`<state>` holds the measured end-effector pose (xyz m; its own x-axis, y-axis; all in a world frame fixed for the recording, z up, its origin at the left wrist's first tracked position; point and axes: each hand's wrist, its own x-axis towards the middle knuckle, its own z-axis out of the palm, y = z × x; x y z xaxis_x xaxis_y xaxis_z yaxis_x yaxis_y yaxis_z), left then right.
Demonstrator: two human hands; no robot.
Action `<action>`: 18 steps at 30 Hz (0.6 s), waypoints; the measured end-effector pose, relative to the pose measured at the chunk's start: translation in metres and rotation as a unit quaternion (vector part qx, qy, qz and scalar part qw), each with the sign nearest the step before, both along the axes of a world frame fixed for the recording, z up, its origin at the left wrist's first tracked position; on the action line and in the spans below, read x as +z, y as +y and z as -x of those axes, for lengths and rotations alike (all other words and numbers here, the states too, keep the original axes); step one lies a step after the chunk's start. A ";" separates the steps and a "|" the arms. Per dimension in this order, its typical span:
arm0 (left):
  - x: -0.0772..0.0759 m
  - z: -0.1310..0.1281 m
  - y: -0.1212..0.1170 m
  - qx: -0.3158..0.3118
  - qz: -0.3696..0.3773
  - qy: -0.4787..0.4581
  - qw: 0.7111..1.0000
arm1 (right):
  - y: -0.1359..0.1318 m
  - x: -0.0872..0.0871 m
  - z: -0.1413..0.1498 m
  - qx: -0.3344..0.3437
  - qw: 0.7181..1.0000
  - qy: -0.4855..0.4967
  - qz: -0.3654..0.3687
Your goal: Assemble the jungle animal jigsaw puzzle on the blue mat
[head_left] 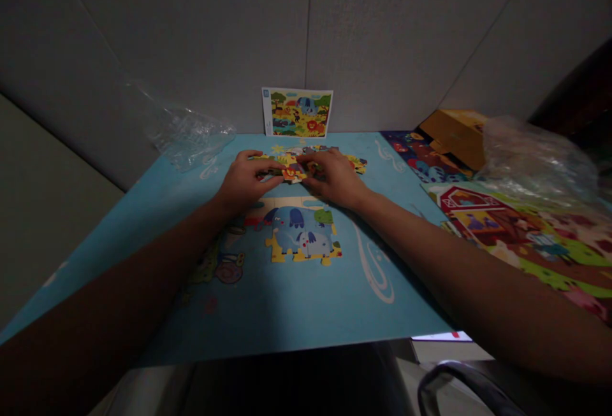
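Observation:
My left hand (248, 177) is closed, its thumb and fingers pinching a puzzle piece (292, 174) with an orange, lion-like print. Opposite it, my right hand (335, 177) curls its thumb and index finger around the right side of the same small area; its fingers partly hide what they grip. Behind and under both hands lies a heap of loose puzzle pieces (358, 164), mostly yellow. Closer to me, a joined section of puzzle (306, 234) lies flat, showing blue elephants and a green bush. Its upper left part is partly covered by my left hand.
A picture card (299, 112) of the animal scene leans on the grey wall. Clear plastic wrapping (191, 139) lies at the back left. To the right are a farm picture (516, 231), an orange-brown box (454, 139) and more plastic (540, 155). The blue table mat (239, 327) ends near me.

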<state>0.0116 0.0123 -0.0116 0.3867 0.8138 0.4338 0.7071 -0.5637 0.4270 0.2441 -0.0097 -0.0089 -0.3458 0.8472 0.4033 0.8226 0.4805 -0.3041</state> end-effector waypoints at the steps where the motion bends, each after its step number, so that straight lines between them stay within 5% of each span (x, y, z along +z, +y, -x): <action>1: 0.000 0.000 0.001 0.008 -0.007 -0.003 1.000 | 0.000 -0.002 0.000 -0.001 1.000 -0.004 0.001; 6: 0.002 0.002 0.003 0.055 -0.026 -0.031 0.998 | 0.000 -0.006 0.000 -0.004 0.999 -0.037 0.032; 13: -0.001 -0.001 -0.001 -0.085 0.025 0.065 0.994 | 0.001 -0.005 0.000 -0.003 0.999 -0.042 0.015; 18: -0.004 -0.003 -0.001 -0.071 0.059 0.105 0.990 | -0.001 -0.004 0.002 -0.002 0.999 -0.031 0.013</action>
<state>0.0141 0.0111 -0.0151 0.5724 0.7848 0.2376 0.7042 -0.6190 0.3479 0.2425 -0.0104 -0.0129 -0.3652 0.8591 0.3585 0.8425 0.4689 -0.2654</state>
